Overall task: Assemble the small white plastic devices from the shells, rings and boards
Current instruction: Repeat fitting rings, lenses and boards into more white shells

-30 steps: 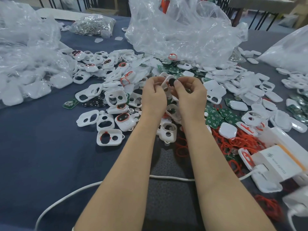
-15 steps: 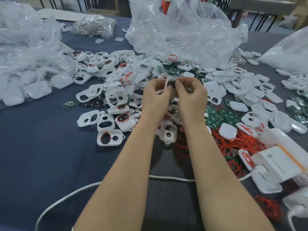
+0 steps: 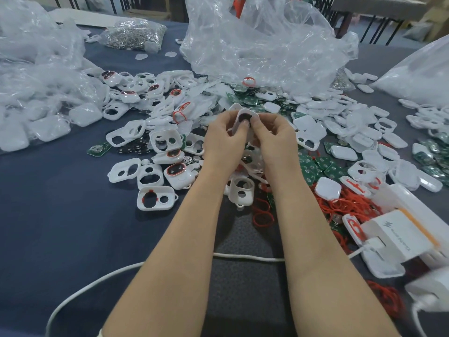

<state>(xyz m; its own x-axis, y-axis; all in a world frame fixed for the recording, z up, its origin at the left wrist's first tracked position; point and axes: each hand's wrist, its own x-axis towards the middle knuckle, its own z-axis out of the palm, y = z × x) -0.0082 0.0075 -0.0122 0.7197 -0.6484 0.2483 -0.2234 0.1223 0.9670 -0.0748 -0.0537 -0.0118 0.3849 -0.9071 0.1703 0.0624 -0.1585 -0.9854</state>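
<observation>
Through the head camera I had both hands raised together just above the middle of the frame. The left hand [image 3: 224, 139] gripped a white shell [image 3: 245, 114] with its fingers curled round the left edge. The right hand [image 3: 277, 139] pinched the same shell from the right, its fingertips at the dark round opening. The shell was tilted, its open face towards me; I could not tell what sat inside the opening.

Below the hands and towards the left I saw a spread of loose white shells [image 3: 126, 171] on the dark blue table [image 3: 48, 227], one of them with a red ring fitted [image 3: 156, 198]. Green boards [image 3: 313, 166] lay just right of the right wrist, and a heap of red rings [image 3: 345, 205] lay further right and lower. A white charger box [image 3: 398, 237] sat at the right edge, and a white cable [image 3: 97, 280] ran across the lower frame under both forearms. A crumpled clear plastic bag [image 3: 255, 45] filled the upper centre, and a bag of small metal parts [image 3: 133, 32] lay at the upper left.
</observation>
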